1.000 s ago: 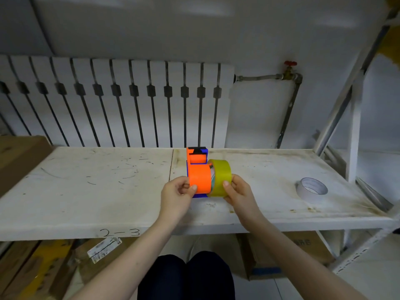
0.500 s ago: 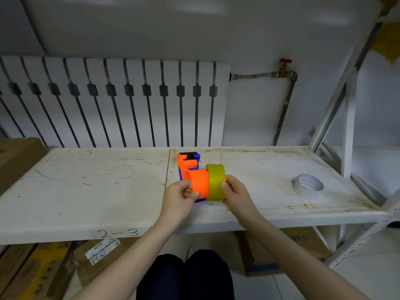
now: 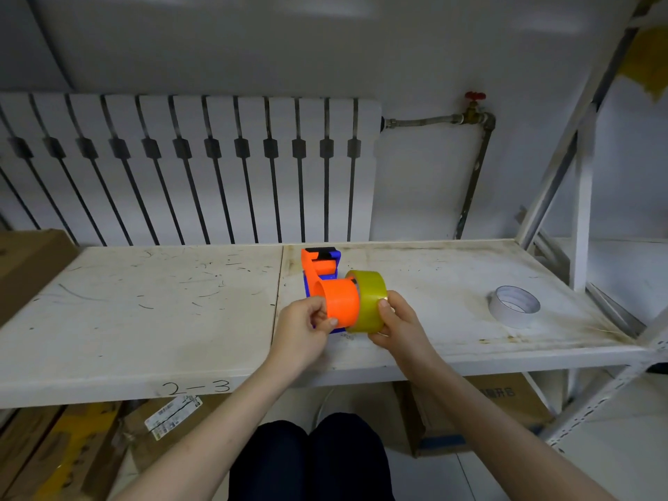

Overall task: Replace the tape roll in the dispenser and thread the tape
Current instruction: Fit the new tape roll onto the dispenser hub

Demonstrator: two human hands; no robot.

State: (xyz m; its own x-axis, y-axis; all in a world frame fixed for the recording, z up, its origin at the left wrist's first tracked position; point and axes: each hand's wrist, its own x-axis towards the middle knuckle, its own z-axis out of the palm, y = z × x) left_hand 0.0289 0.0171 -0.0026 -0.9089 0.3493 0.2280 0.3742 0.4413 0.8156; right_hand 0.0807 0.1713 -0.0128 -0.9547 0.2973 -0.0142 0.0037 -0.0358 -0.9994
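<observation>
An orange and blue tape dispenser (image 3: pixel 325 280) stands on the white shelf (image 3: pixel 144 320) near its front middle. My left hand (image 3: pixel 305 329) grips the dispenser's orange round hub (image 3: pixel 341 301) from the left. My right hand (image 3: pixel 397 323) holds a yellowish clear tape roll (image 3: pixel 368 301) upright against the hub's right end. The roll sits at the outer end of the hub, mostly clear of it. The dispenser's black cutter end (image 3: pixel 323 254) points away from me.
A white tape roll (image 3: pixel 515 309) lies flat on the shelf's right side. A radiator (image 3: pixel 188 168) and a pipe with a red valve (image 3: pixel 473 103) stand behind. Shelf uprights (image 3: pixel 582 197) rise at right. Cardboard boxes (image 3: pixel 480 410) sit under the shelf and one (image 3: pixel 25 269) at left.
The yellowish roll has shifted rightward along the orange hub, leaving more of the hub bare. Both hands keep their grips; the view drifted slightly.
</observation>
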